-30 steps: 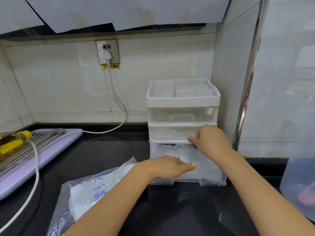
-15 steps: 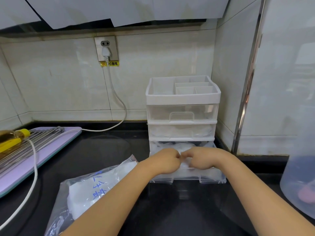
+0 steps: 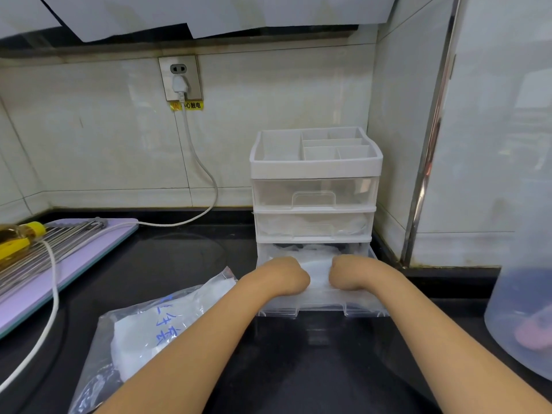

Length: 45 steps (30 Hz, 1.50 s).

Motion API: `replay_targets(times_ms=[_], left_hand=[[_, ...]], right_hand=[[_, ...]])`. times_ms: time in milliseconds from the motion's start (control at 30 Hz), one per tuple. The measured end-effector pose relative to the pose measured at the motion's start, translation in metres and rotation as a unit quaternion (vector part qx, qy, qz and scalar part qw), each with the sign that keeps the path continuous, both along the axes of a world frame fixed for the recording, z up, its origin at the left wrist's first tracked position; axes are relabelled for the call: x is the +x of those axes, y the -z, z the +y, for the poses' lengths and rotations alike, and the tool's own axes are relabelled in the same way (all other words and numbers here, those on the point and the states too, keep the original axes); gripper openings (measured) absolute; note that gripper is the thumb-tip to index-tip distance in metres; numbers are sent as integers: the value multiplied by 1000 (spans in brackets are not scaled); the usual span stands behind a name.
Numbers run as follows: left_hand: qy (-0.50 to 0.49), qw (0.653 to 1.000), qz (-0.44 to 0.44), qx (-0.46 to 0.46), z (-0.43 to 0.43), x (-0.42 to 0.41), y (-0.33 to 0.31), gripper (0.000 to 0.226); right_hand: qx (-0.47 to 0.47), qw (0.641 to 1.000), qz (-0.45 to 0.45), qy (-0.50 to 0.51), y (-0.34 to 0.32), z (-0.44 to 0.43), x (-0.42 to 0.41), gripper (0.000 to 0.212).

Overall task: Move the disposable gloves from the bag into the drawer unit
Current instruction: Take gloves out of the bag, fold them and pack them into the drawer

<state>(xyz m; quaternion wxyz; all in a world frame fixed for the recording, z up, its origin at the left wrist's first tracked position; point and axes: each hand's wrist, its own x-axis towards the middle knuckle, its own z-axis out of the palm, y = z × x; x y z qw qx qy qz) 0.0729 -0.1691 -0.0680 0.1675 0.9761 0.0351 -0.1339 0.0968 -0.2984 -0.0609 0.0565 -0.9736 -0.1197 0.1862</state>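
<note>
A white drawer unit (image 3: 316, 168) stands on the black counter against the right wall. Its clear bottom drawer (image 3: 322, 309) is pulled out and holds a crumpled pile of translucent disposable gloves (image 3: 319, 265). My left hand (image 3: 277, 276) and my right hand (image 3: 355, 271) are both down in that drawer on the pile, a short gap between them. Their fingers curl under into the gloves, out of sight. The middle drawer (image 3: 313, 225) is closed with white material inside. The clear plastic bag (image 3: 143, 333) with blue writing lies to the left under my left forearm, with white gloves inside.
A purple board (image 3: 74, 258) carrying metal rods and a yellow-capped oil bottle (image 3: 18, 237) sits at the left. A white power cable (image 3: 50, 294) runs from the wall socket across it. A large translucent container (image 3: 522, 309) stands at the right edge.
My right hand came down from the middle drawer's front into the bottom drawer. Both hands met on the glove pile, then moved slightly apart.
</note>
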Motion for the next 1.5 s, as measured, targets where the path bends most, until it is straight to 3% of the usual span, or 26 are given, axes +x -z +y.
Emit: replay_targets(times_ms=[333,500,733,833,967,1067,1167,1500], left_hand=[[-9,1000,-14,-13,-2,-6,-5,21],[-22,999,-25,-18,1,-5,-6,7],[-26,991,-114,-67,17,-19,-38,33],[-14,981,-171,-87,36,-39,-58,32],[-33,971,-212,-103,75,-59,-53,30],[-46,978,-182,-90,104,-69,-40,32],[-71,982,-132,-116,124,-73,-29,45],[-42,992,-67,-97,149,-69,-6,25]], right_hand=[[24,998,-11,65,-8,-2,-1,29],[24,995,-61,80,-13,-3,-3,24],[82,979,-170,74,-31,-5,-6,29],[127,973,-190,37,-39,0,-17,27],[174,958,-219,-68,-48,24,-46,43],[206,932,-262,-140,-40,42,-59,35],[213,926,-235,-206,-26,51,-65,23],[202,871,-275,-353,7,74,-71,44]])
